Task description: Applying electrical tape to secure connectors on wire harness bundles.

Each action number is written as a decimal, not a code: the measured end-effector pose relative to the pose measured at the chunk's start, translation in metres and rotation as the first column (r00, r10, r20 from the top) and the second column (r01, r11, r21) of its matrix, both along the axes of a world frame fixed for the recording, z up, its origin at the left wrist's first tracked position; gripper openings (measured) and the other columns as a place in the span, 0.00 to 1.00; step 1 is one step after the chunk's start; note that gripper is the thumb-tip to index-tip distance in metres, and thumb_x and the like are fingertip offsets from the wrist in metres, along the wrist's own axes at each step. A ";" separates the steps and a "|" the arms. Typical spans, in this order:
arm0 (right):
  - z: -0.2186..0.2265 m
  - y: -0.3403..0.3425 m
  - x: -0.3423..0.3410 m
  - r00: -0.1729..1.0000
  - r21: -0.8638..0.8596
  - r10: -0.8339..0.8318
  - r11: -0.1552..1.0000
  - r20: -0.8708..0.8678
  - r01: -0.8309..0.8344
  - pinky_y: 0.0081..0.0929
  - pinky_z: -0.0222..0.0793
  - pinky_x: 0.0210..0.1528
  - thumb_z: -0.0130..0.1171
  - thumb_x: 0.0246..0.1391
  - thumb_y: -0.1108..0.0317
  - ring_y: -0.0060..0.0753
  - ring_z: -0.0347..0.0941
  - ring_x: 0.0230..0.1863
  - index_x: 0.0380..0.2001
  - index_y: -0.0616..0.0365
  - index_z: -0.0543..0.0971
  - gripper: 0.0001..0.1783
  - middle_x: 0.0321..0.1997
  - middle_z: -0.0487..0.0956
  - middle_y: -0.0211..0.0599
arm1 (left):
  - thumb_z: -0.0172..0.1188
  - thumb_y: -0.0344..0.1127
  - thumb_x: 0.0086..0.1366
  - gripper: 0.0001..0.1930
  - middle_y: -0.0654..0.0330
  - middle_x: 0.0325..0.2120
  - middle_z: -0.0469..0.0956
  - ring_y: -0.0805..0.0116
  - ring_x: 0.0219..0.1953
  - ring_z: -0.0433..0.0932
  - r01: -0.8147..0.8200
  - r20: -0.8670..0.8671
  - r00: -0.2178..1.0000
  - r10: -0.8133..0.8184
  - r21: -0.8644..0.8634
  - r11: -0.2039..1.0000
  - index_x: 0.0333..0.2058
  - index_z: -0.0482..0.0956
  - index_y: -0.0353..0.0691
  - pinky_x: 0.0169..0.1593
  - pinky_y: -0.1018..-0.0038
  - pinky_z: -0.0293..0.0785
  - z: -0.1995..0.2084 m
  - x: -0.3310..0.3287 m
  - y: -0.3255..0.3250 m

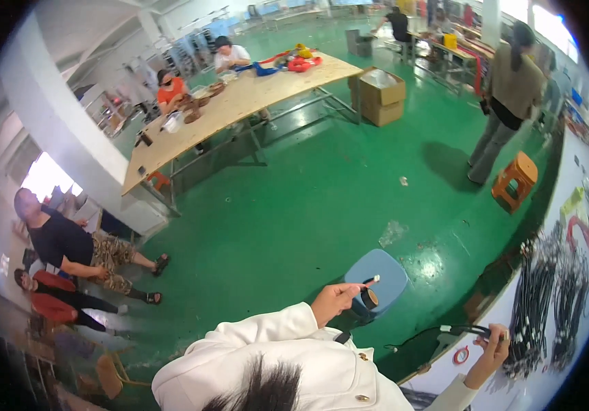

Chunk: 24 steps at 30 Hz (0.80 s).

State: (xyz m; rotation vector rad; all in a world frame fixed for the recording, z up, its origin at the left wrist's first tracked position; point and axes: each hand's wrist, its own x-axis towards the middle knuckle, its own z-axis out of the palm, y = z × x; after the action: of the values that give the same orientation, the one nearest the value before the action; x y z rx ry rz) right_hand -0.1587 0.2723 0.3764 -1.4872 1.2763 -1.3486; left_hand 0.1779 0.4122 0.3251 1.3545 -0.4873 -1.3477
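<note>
My left hand (335, 303) is closed in a pinch over the blue stool. From its fingertips sticks a short reddish wire lead with a white plug (377, 278) at its end. My right hand (493, 352), at the edge of the white-topped table, grips a black cable (471, 329). The cable carries a white piece and trails left over the table edge to a small white end (393, 349). Near that hand lies a small red ring-shaped roll (461, 355). Just beyond it are bundles of black cables (533, 308) with white plugs.
A blue stool (387, 270) bears a dark tape roll (370, 297). An orange stool (515, 181) stands ahead right, near a standing person (510, 82). People sit at a long wooden table (240, 113); a cardboard box (379, 99) is beside it. Two people are at left (79, 240).
</note>
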 end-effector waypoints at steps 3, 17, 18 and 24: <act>0.008 0.014 0.000 0.991 0.107 -0.052 0.993 0.120 0.039 0.14 0.62 0.24 0.50 0.56 0.69 0.15 0.65 0.24 0.27 0.60 0.73 0.07 0.27 0.70 0.26 | 0.50 0.45 0.66 0.17 0.76 0.14 0.58 0.87 0.15 0.54 -0.003 0.173 0.985 -0.007 0.059 0.998 0.48 0.75 0.44 0.17 0.84 0.47 0.006 -0.005 -0.005; 0.000 -0.019 -0.180 0.501 0.031 -0.514 0.719 0.696 0.695 0.22 0.72 0.30 0.53 0.56 0.65 0.28 0.73 0.29 0.35 0.63 0.74 0.11 0.33 0.75 0.36 | 0.44 0.42 0.69 0.19 0.75 0.11 0.55 0.87 0.12 0.49 0.129 0.115 0.984 -0.136 0.074 0.989 0.52 0.69 0.37 0.16 0.85 0.44 0.016 -0.021 -0.026; -0.021 -0.015 -0.207 0.450 0.060 -0.534 0.689 0.716 0.722 0.23 0.73 0.31 0.54 0.56 0.64 0.29 0.73 0.31 0.36 0.62 0.74 0.11 0.34 0.75 0.36 | 0.44 0.42 0.69 0.19 0.75 0.11 0.55 0.87 0.12 0.49 0.124 0.115 0.984 -0.132 0.078 0.989 0.52 0.69 0.37 0.16 0.85 0.44 0.016 -0.022 -0.023; -0.252 0.051 -0.381 0.211 0.246 -0.710 0.482 0.671 0.841 0.38 0.68 0.54 0.58 0.52 0.64 0.46 0.69 0.49 0.49 0.63 0.67 0.23 0.53 0.65 0.53 | 0.44 0.43 0.69 0.19 0.75 0.10 0.56 0.87 0.12 0.50 0.239 0.123 0.959 -0.254 0.125 0.963 0.52 0.69 0.37 0.16 0.85 0.44 0.014 -0.025 -0.035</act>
State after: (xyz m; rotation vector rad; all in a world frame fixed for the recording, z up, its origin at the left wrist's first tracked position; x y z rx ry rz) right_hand -0.5399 0.3233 0.1249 -0.0913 1.3981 -2.4421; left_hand 0.1527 0.3770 0.3387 1.5219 -0.7046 -1.5069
